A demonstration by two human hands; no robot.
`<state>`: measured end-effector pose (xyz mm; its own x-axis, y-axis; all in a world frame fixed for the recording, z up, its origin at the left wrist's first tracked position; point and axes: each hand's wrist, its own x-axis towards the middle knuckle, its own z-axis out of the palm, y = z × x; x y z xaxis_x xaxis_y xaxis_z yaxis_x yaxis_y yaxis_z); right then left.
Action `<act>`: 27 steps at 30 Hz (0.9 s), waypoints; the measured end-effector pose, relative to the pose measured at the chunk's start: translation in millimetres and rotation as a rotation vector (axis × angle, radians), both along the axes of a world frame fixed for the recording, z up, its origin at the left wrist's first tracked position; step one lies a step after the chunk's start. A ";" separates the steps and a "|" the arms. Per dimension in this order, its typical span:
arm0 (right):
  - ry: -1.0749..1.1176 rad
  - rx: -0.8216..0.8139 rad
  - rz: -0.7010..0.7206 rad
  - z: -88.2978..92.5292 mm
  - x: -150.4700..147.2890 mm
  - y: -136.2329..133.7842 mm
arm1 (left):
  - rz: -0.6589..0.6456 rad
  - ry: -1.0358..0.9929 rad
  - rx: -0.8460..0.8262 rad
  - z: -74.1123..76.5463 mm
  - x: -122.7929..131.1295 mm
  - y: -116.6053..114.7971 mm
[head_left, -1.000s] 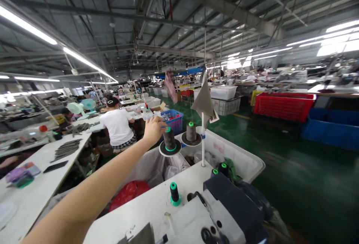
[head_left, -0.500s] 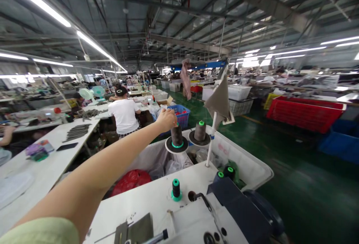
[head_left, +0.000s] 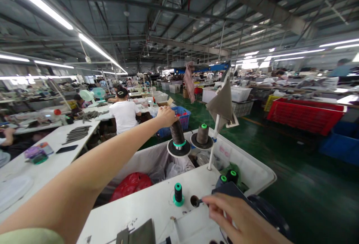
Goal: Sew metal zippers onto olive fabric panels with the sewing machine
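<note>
While left hand [head_left: 166,116] is grasping top of dark thread cone [head_left: 177,132], right hand [head_left: 232,217] is extending beside hole [head_left: 194,200] in white machine table [head_left: 146,214], grip unclear.

The right hand [head_left: 237,217] has come into view over the white sewing-machine table [head_left: 146,203]

Red plastic crate [head_left: 305,116] on green floor [head_left: 297,176]

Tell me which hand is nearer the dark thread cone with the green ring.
The left hand is nearer, resting on top of the thread cone. The right hand is farther off, down at the white machine table, below and to the right of the cone.
</note>
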<state>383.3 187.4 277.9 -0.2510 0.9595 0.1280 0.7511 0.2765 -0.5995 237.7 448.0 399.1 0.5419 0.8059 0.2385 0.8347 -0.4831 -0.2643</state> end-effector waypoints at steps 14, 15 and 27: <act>-0.455 0.541 -0.270 -29.4 -51.6 163.1 | 0.297 -0.161 -0.187 -6.8 34.4 -14.0; -0.478 0.570 -0.257 -32.2 -51.3 168.1 | 0.303 -0.171 -0.196 -5.5 35.3 -13.5; -0.679 0.840 -0.054 -54.1 -60.0 193.8 | 0.315 -0.207 -0.255 -0.1 34.6 -11.6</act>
